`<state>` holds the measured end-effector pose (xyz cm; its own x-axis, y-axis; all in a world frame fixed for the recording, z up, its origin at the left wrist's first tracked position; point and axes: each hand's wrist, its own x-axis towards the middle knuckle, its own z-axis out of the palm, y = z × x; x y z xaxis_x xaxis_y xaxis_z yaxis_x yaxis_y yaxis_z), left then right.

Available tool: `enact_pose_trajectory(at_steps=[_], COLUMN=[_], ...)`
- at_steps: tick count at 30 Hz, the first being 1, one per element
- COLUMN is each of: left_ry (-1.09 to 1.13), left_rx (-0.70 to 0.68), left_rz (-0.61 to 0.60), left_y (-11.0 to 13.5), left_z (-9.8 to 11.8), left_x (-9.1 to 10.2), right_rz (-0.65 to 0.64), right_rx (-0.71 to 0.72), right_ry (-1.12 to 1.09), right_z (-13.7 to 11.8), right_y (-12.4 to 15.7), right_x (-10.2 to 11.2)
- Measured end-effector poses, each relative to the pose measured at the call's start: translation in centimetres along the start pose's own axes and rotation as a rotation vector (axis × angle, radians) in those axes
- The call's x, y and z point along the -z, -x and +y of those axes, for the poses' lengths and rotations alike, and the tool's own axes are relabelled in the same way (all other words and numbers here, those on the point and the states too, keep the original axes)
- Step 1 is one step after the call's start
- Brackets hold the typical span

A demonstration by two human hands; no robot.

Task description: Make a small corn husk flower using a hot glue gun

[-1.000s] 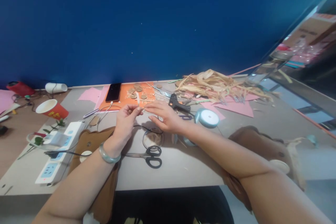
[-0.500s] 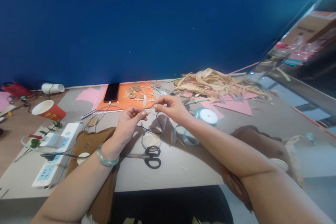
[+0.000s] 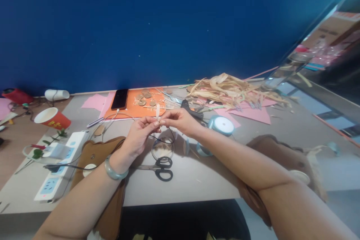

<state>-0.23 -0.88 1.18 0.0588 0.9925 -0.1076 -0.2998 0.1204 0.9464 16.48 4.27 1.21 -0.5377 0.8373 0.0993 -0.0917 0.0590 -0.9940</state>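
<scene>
My left hand [image 3: 141, 131] and my right hand [image 3: 180, 121] meet above the table, fingertips touching. Between their pinched fingers stands a small pale strip [image 3: 158, 110], which looks like dried husk. Both hands are closed on it; its lower end is hidden by the fingers. Below them lie a clear round dish [image 3: 162, 152] with pale bits in it and black-handled scissors [image 3: 163, 168]. A black glue gun [image 3: 191, 110] rests just behind my right hand, and its dark cable passes under the hands. A roll of pale blue ribbon [image 3: 222, 124] is near my right wrist.
A heap of dried husks [image 3: 222, 88] lies at the back right on pink paper [image 3: 255, 115]. Left are an orange sheet [image 3: 133, 105], a phone [image 3: 119, 99], a red paper cup [image 3: 54, 119] and a white power strip [image 3: 62, 168]. A blue partition [image 3: 168, 26] closes the back.
My right hand has moved left and down to meet my left hand at the strip. The glue gun, hidden before behind the right hand, now shows.
</scene>
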Motion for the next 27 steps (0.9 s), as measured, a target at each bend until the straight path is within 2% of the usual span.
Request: enact_pose_trajectory(at_steps=[13, 21, 27], left_ry=[0.011, -0.017, 0.011], left_rx=[0.029, -0.042, 0.007], left_rz=[0.026, 0.041, 0.007], left_y=[0.21, 0.30, 0.23], left_z=[0.25, 0.05, 0.12], left_x=[-0.22, -0.07, 0.06], right_rz=[0.129, 0.093, 0.100], right_rx=[0.179, 0.162, 0.178], right_ry=[0.356, 0.291, 0.325], right_z=[-0.43, -0.31, -0.45], right_y=[0.51, 0.45, 0.47], right_x=[-0.43, -0.31, -0.26])
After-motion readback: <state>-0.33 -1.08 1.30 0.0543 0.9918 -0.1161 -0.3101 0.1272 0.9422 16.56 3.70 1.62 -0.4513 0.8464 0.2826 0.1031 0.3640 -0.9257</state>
